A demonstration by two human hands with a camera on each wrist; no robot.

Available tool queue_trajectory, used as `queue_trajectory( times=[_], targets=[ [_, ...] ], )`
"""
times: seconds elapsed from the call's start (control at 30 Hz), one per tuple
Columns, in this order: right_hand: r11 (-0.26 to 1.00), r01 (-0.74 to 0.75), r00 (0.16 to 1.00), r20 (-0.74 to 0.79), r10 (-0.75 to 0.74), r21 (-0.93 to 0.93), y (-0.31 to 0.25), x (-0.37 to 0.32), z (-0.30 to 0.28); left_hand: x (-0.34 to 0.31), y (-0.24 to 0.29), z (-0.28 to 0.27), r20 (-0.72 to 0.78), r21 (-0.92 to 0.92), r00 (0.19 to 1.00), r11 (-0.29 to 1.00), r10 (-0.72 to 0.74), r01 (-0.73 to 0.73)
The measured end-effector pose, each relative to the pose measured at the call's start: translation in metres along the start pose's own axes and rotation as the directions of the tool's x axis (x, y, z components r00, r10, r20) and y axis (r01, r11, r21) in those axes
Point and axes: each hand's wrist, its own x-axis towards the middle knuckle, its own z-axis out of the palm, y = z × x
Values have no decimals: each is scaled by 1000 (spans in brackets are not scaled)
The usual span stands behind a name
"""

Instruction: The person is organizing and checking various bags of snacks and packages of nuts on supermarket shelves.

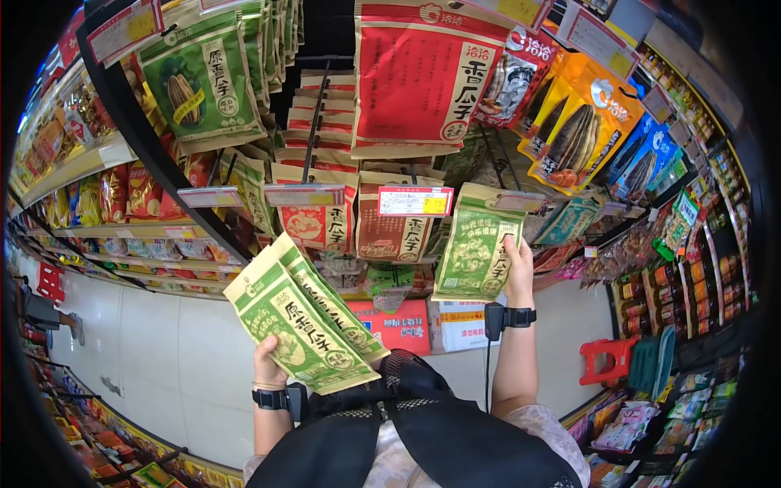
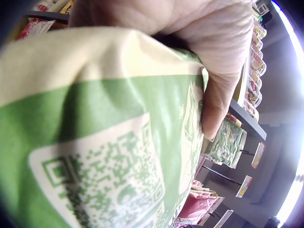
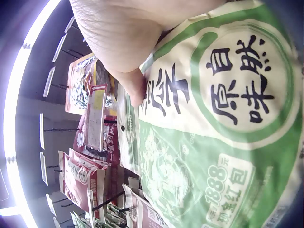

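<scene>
Green bags (image 1: 303, 337), two of them, are in the left hand (image 1: 268, 364), tipped over to one side in front of the person's middle. One lies partly on top of the other. The left hand pinches them at the left edge, with its thumb on the front. The right hand (image 1: 518, 270) pinches a third bag (image 1: 472, 254), green too, by its right edge. This one is almost upright by the rack, and I cannot tell if it is on a hook. Each wrist wears a black band (image 1: 521, 317). Just left of the third bag is a price tag (image 1: 415, 202), with small red bags (image 1: 317, 229) near it. Higher up hang a big red bag (image 1: 419, 85), some yellow bags (image 1: 582, 122) and green packs (image 1: 195, 89). Far to the right, a red stool (image 1: 608, 360) stands beside green baskets (image 1: 649, 363)
</scene>
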Motion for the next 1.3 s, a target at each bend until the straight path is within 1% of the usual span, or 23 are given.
queue_trajectory(
  times=[0.07, 0.1, 0.3, 0.4, 0.47, 0.6, 0.67, 0.73, 0.8, 0.87, 0.9, 0.97, 1.0, 1.07, 1.1, 1.13, 1.2, 1.23, 1.27, 1.3],
  targets=[
    [996, 24, 999, 38, -21, -80, 4, 1, -4, -1, 1, 0, 4, -2, 1000, 1000, -12, 12],
    [996, 23, 999, 37, -20, -81, 6, 1, -6, -1, 1, 0, 4, 0, 1000, 1000, -10, 10],
    [999, 22, 999, 27, -21, -28, 1, 1, 1, 0, 0, -4, 1, 22, 1000, 1000, 4, -4],
    [1000, 28, 1000, -8, -28, 11, -3, -1, 4, 3, -1, -6, 2, 15, 1000, 1000, 3, -3],
    [999, 3, 1000, -17, -2, 46, -7, -1, 4, 4, -1, -7, 4, 8, 1000, 1000, 3, -3],
    [1000, -12, 1000, -2, 12, 7, -7, 5, 4, 7, -1, -8, -3, 8, 1000, 1000, -5, 5],
    [1000, 5, 1000, -15, -6, -25, -2, 15, 1, 9, 1, -8, -2, 16, 1000, 1000, -9, 9],
    [995, 56, 998, -34, -59, -85, 4, 29, -3, 11, 3, -7, -7, 21, 1000, 1000, -20, 20],
    [992, 73, 996, -36, -78, -103, 8, 46, 4, 15, 4, -8, 5, 26, 999, 999, -37, 37],
    [955, 170, 963, -166, -214, -244, 23, 67, 3, 19, 4, -7, 18, 31, 998, 998, -55, 55],
    [954, 172, 960, -174, -218, -245, 30, 79, 0, 20, 4, -6, 27, 35, 998, 998, -62, 61],
    [919, 114, 974, -137, -177, -379, 42, 99, -7, 23, 3, -3, 39, 44, 997, 996, -73, 71],
    [919, 113, 973, -145, -179, -377, 44, 104, -7, 24, 2, -1, 51, 46, 996, 996, -79, 77],
    [763, 155, 952, -112, -285, -627, 46, 105, 9, 24, 0, 3, 69, 52, 994, 995, -88, 84],
    [602, 177, 929, -71, -364, -779, 46, 100, 15, 23, 0, 6, 73, 29, 993, 995, -97, 95],
    [604, 178, 927, -73, -367, -777, 49, 100, 12, 22, -1, 8, 75, 4, 992, 995, -103, 103],
    [671, 189, 959, -12, -284, -717, 63, 98, 3, 19, -1, 8, 72, 3, 992, 995, -103, 103],
    [832, 158, 975, -50, -217, -532, 54, 79, 18, 18, -2, 6, 66, 17, 994, 996, -87, 86],
    [865, 204, 961, -74, -266, -458, 42, 58, 33, 17, -2, 4, 61, 30, 996, 997, -70, 69],
    [792, 219, 930, -123, -346, -570, 49, 44, 33, 16, -2, 4, 44, 30, 998, 998, -51, 50]
  ],
)
